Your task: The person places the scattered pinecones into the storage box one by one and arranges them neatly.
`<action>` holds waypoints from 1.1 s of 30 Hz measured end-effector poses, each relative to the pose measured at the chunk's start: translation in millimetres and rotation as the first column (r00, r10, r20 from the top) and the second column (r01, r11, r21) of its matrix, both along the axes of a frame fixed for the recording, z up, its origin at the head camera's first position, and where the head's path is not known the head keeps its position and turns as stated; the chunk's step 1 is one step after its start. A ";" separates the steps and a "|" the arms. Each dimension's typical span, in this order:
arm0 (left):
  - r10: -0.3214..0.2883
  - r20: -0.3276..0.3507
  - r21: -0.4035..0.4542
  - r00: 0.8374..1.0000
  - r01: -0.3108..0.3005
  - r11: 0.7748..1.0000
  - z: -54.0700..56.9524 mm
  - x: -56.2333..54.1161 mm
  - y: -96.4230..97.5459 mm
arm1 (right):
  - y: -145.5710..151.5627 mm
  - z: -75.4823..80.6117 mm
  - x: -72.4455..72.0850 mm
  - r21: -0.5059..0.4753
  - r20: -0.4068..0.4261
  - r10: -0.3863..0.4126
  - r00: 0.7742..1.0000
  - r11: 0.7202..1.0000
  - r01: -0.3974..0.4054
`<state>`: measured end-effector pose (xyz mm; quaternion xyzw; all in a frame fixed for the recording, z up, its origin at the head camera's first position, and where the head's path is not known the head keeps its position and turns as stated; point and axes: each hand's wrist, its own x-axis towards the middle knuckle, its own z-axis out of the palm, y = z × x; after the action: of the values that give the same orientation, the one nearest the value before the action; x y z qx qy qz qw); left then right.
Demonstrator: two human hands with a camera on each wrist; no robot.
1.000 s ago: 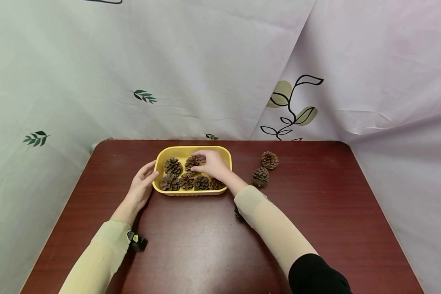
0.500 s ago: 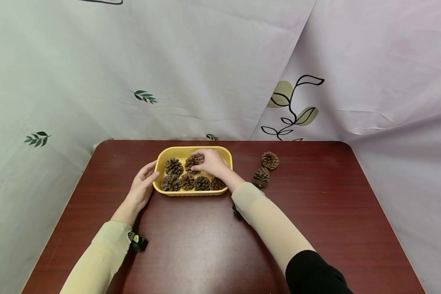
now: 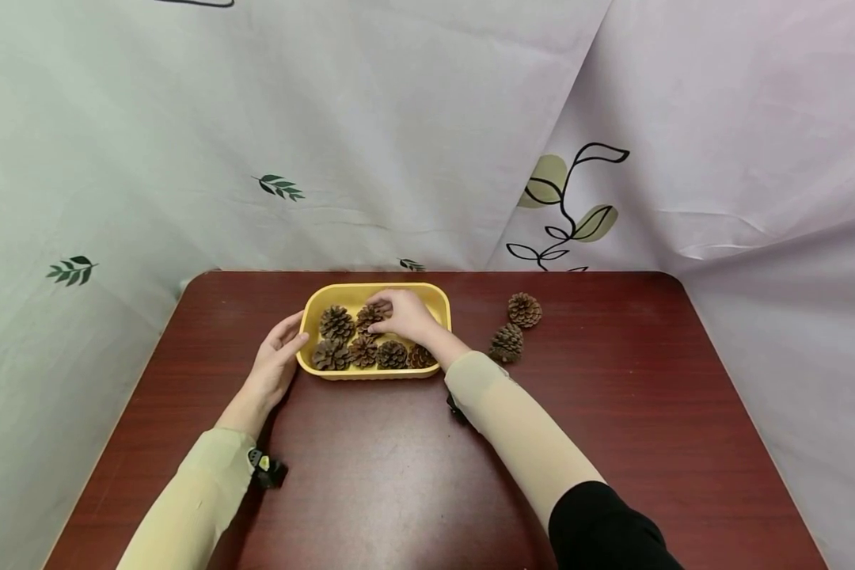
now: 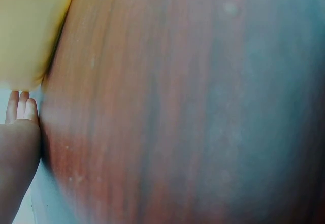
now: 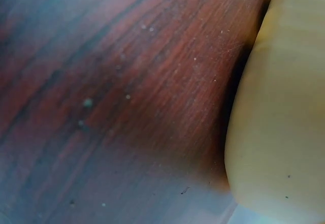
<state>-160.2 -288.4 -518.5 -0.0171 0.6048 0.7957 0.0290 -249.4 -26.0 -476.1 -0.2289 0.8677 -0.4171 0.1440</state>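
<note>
In the head view a yellow rectangular tray [image 3: 374, 374] stands near the table's far edge with several brown pine cones inside. My right hand [image 3: 408, 315] reaches over its right side and holds a pine cone [image 3: 368, 317] in the back row between thumb and fingers. To the left of that one sits another pine cone [image 3: 337, 324]. A front row includes a pine cone [image 3: 392, 355]. My left hand [image 3: 274, 362] rests its extended fingers and thumb against the tray's left end. The left wrist view shows the left fingers [image 4: 23, 106] straight against the yellow wall. The right wrist view does not show the right hand.
Two more pine cones, one behind [image 3: 524, 310] and one nearer [image 3: 506, 343], lie on the dark red wooden table [image 3: 598, 380] right of the tray. A pale cloth [image 3: 399, 134] with printed leaves hangs behind the table's far edge.
My right hand and the pine cone it holds have shifted slightly left within the tray, and the right forearm has moved left too. The left hand and the tray stay in place.
</note>
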 end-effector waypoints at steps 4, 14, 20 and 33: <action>-0.002 0.001 0.001 1.000 0.002 1.000 0.5 0.2 0.3 | 0.0 0.1 1.0 0.010 -0.004 0.020 1.000 1.000 -0.020; 0.001 0.007 -0.003 1.000 -0.001 1.000 2.4 0.7 0.9 | 0.9 -0.8 2.0 0.013 -0.022 0.062 0.998 0.998 -0.062; 0.000 0.008 -0.004 1.000 0.000 1.000 3.3 2.1 1.0 | 2.3 -0.9 1.8 -0.001 -0.021 0.078 0.997 0.997 -0.078; -0.005 0.024 -0.024 1.000 0.005 1.000 4.1 2.5 0.3 | 9.9 7.2 1.2 -0.041 -0.002 0.085 0.996 0.995 -0.085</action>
<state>-157.7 -288.1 -514.4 -0.0256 0.6139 0.7880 0.0381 -248.2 -16.0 -468.8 -0.2687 0.8483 -0.4285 0.1569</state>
